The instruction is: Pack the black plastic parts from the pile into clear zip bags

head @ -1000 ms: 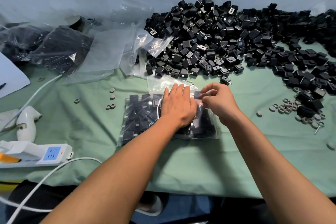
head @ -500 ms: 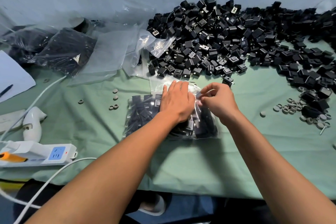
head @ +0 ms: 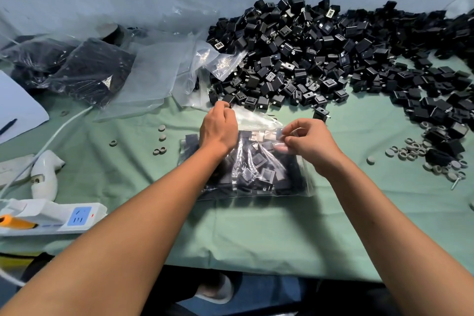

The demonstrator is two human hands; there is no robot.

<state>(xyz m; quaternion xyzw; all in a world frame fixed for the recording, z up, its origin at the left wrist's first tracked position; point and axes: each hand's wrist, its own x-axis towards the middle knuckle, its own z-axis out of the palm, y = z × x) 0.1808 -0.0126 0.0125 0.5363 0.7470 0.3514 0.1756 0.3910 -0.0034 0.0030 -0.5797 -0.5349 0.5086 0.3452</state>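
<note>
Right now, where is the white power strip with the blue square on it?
In the head view the power strip lies at the near left edge of the green table, just in front of a white plug and left of the person's left arm.

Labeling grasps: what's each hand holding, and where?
Both hold the clear zip bag of black plastic parts at its top edge: left hand left end, right hand right end.

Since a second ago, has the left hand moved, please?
Yes. The left hand left the bag's middle and now pinches its top edge, nearer the black pile.
</note>
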